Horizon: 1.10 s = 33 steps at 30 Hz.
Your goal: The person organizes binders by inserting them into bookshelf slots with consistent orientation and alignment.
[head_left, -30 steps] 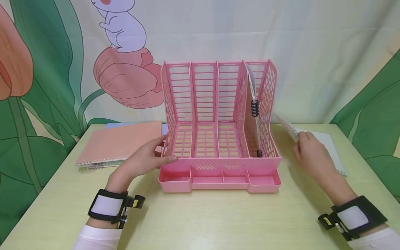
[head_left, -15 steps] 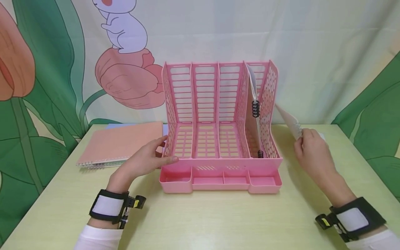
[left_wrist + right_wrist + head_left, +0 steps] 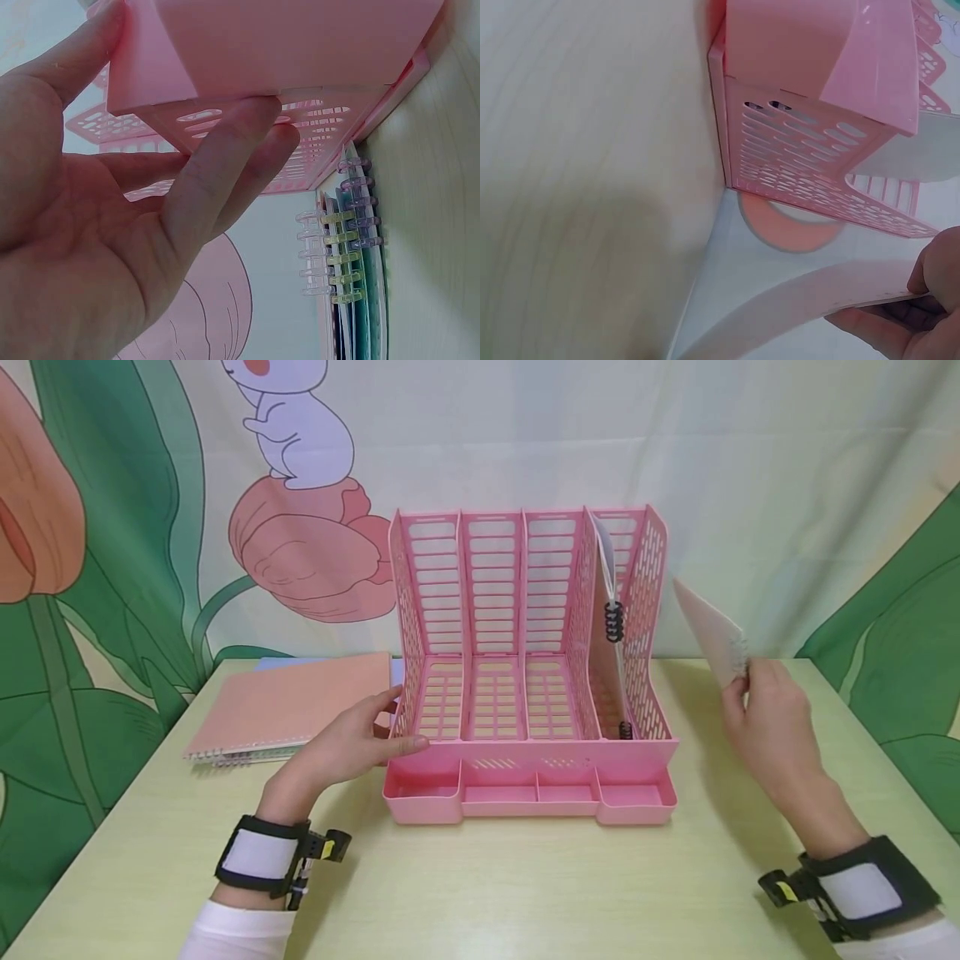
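Note:
In the head view, a pink desktop file organizer [image 3: 495,781] stands upright with tall slots and small front compartments. My left hand [image 3: 348,743] rests at its left front corner, with the thumb on the front edge. The fingers [image 3: 232,142] lie fairly straight against the perforated side in the left wrist view. To the organizer's right, my right hand [image 3: 772,727] pinches a pale spiral notebook [image 3: 708,631] by its bound edge. The notebook is tilted and held above the table, apart from the organizer. A black-ringed notebook [image 3: 609,568] stands in the rightmost slot.
A stack of spiral notebooks, with a peach cover [image 3: 300,702] on top, lies left of the organizer. Their ringed edges [image 3: 341,255] show in the left wrist view. Behind the pale table [image 3: 525,893] hangs a printed curtain [image 3: 750,485].
My right hand has lifted the pale notebook off the table's right side, raising and tilting it more upright. My left hand has stayed at the organizer's corner.

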Available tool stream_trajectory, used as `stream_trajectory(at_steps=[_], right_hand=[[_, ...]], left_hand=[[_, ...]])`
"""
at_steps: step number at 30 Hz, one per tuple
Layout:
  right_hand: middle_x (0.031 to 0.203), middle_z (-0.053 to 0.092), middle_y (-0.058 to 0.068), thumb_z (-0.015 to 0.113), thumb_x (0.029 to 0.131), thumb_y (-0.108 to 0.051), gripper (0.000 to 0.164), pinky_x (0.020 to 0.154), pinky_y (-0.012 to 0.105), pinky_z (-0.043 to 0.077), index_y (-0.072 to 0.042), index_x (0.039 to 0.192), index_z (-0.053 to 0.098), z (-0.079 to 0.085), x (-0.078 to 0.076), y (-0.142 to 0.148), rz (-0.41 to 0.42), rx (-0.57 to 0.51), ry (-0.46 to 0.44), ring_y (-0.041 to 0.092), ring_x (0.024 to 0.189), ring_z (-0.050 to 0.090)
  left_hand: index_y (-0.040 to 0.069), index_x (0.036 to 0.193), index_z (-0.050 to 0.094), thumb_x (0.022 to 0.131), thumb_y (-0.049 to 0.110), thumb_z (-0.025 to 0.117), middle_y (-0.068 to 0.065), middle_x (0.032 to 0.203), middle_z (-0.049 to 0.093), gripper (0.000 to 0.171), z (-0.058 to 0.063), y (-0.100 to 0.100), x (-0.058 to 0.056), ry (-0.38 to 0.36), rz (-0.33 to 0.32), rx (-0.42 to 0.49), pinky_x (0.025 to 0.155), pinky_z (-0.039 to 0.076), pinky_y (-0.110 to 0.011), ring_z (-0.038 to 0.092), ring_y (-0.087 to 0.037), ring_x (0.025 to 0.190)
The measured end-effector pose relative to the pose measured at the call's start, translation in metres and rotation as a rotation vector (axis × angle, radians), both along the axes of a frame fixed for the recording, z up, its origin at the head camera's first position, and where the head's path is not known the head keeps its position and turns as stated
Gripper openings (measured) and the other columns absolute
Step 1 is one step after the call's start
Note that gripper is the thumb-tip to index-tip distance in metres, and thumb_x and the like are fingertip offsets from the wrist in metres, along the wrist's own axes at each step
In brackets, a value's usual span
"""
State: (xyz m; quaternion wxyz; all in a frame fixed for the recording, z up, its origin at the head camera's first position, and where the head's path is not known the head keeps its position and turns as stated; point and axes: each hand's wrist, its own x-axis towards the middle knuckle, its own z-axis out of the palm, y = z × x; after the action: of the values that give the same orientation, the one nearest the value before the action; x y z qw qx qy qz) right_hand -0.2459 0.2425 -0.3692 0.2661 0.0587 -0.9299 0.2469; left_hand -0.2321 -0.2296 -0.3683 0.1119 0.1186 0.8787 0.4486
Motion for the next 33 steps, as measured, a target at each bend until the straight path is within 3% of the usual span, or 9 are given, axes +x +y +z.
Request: stream_trajectory(at_steps=[20, 33], right_hand=[[0.110, 0.059, 0.037, 0.049, 0.100, -0.001, 0.022, 0.077, 0.066, 0.050, 0.016, 0.111, 0.054, 0.008, 0.003, -0.004, 0.019, -0.049, 0.146, 0.052, 0.094, 0.057], [0.100, 0.060, 0.034, 0.049, 0.098, -0.001, 0.018, 0.062, 0.049, 0.042, 0.015, 0.105, 0.055, 0.011, 0.002, -0.005, 0.013, -0.070, 0.201, 0.042, 0.078, 0.053]], left_hand=[[-0.003, 0.160, 0.023, 0.093, 0.033, 0.079, -0.026, 0.136, 0.049, 0.094, 0.001, 0.001, 0.000, -0.005, -0.002, 0.000, 0.082, 0.061, -0.040, 0.066, -0.034, 0.107], [-0.003, 0.161, 0.022, 0.093, 0.035, 0.078, -0.026, 0.139, 0.048, 0.096, 0.001, 0.001, 0.000, -0.008, 0.002, -0.008, 0.082, 0.061, -0.040, 0.065, -0.035, 0.109]])
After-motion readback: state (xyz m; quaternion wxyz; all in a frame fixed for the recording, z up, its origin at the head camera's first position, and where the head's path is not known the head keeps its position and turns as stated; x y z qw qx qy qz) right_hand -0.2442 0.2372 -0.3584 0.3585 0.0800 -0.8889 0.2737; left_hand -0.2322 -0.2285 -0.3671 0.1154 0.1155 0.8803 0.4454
